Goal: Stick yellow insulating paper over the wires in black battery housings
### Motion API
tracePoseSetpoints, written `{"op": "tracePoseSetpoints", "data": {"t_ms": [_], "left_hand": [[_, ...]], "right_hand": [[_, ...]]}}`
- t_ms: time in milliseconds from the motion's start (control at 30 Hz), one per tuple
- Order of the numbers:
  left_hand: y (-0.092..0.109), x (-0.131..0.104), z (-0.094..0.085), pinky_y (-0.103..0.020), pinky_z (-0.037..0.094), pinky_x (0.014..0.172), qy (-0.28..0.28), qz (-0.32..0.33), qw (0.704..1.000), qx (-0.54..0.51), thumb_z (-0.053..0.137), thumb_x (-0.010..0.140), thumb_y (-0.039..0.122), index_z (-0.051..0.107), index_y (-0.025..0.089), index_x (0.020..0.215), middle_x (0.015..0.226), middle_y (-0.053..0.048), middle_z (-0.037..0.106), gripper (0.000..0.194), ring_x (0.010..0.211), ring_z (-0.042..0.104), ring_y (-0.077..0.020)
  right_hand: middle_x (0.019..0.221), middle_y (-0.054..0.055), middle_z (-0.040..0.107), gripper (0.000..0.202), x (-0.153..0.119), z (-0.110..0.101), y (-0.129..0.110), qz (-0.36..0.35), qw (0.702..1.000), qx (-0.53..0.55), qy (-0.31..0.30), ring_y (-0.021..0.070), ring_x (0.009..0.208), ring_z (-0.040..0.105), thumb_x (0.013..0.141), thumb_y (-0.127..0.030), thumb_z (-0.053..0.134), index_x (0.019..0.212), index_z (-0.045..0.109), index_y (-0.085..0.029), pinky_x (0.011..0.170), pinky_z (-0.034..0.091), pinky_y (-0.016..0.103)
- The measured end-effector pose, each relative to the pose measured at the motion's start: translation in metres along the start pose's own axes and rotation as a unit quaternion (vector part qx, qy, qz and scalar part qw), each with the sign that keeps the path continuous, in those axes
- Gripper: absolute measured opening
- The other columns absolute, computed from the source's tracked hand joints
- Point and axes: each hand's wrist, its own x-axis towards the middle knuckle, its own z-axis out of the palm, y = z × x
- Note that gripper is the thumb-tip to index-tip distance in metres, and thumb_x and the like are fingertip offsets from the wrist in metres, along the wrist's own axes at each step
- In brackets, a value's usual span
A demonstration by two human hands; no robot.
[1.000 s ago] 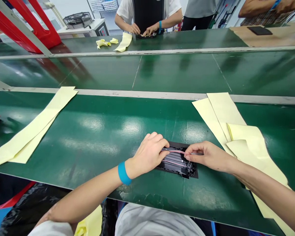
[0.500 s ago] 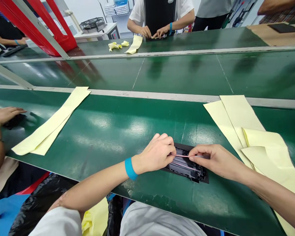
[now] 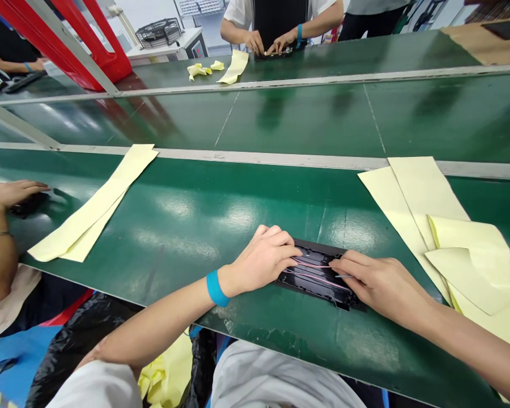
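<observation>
your one head-worn camera faces forward and down; at close range it takes in your left hand (image 3: 259, 260) and right hand (image 3: 380, 283), reaching across the green surface (image 3: 195, 198) to the person (image 3: 279, 20) opposite.

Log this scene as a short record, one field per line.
Main item: long black plastic housing with thin pinkish wires, on a glossy green bench
Left hand: bare, turquoise wristband on, over the housing's left end
Right hand: bare, at the wires toward the housing's right end
Grip: exact hold on the wires unclear
Left side: long pale-yellow paper strips
Right side: overlapping pale-yellow paper sheets
Beyond: co-worker's hands on a dark part
</observation>
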Motion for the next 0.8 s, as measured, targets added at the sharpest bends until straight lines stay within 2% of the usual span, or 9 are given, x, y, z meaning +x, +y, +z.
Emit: {"op": "tracePoseSetpoints", "data": {"t_ms": [100,200,300,467,667,800], "left_hand": [[0.003,-0.013,-0.001,-0.031,0.029,0.073,0.035,-0.010,0.999,-0.014,0.050,0.091,0.027,0.066,0.020,0.091,0.088,-0.002,0.060,0.017,0.083,0.045,-0.0149],[0.008,-0.020,0.002,-0.031,0.029,0.071,0.036,-0.013,0.999,-0.008,0.053,0.089,0.029,0.067,0.021,0.091,0.086,-0.001,0.060,0.017,0.080,0.045,-0.0146],[0.012,-0.018,0.008,-0.031,0.028,0.071,0.027,-0.011,0.999,0.014,0.056,0.087,0.031,0.067,0.021,0.095,0.087,-0.001,0.059,0.017,0.081,0.044,-0.0149],[0.018,-0.014,0.013,-0.032,0.027,0.069,0.018,-0.001,0.998,0.053,0.050,0.090,0.026,0.066,0.020,0.080,0.082,-0.001,0.056,0.020,0.079,0.042,-0.0148],[0.029,-0.032,0.024,-0.031,0.027,0.066,0.125,-0.059,0.985,0.098,0.052,0.089,0.019,0.063,0.021,0.088,0.076,0.001,0.057,0.011,0.073,0.042,-0.0132],[0.035,-0.036,0.029,-0.031,0.026,0.065,0.148,-0.080,0.977,0.130,0.052,0.088,0.018,0.062,0.020,0.086,0.073,0.000,0.056,0.010,0.071,0.042,-0.0138]], "right_hand": [[0.084,0.001,0.062,0.029,-0.003,0.004,0.004,0.001,1.000,0.003,0.001,0.0100,0.053,0.053,0.091,-0.022,0.034,0.094,0.063,-0.024,0.048,0.034,0.025],[0.087,0.001,0.062,0.028,-0.004,0.004,0.007,0.022,0.998,0.049,-0.016,0.0107,0.061,0.057,0.092,-0.025,0.034,0.095,0.062,-0.024,0.052,0.038,0.025],[0.090,0.002,0.063,0.027,-0.002,0.000,0.006,0.055,0.991,0.119,-0.028,0.0121,0.068,0.059,0.092,-0.031,0.036,0.094,0.062,-0.024,0.059,0.043,0.025],[0.088,0.002,0.065,0.029,0.006,-0.010,-0.001,0.144,0.961,0.233,-0.041,0.0147,0.071,0.059,0.089,-0.042,0.043,0.086,0.066,-0.025,0.061,0.045,0.027],[0.084,0.001,0.067,0.036,0.011,-0.012,-0.001,0.237,0.908,0.338,-0.069,0.0167,0.070,0.059,0.082,-0.056,0.048,0.079,0.066,-0.026,0.064,0.045,0.028],[0.083,0.001,0.067,0.038,0.009,-0.008,0.003,0.250,0.893,0.367,-0.075,0.0169,0.071,0.058,0.079,-0.059,0.051,0.079,0.068,-0.025,0.065,0.044,0.028]]}}
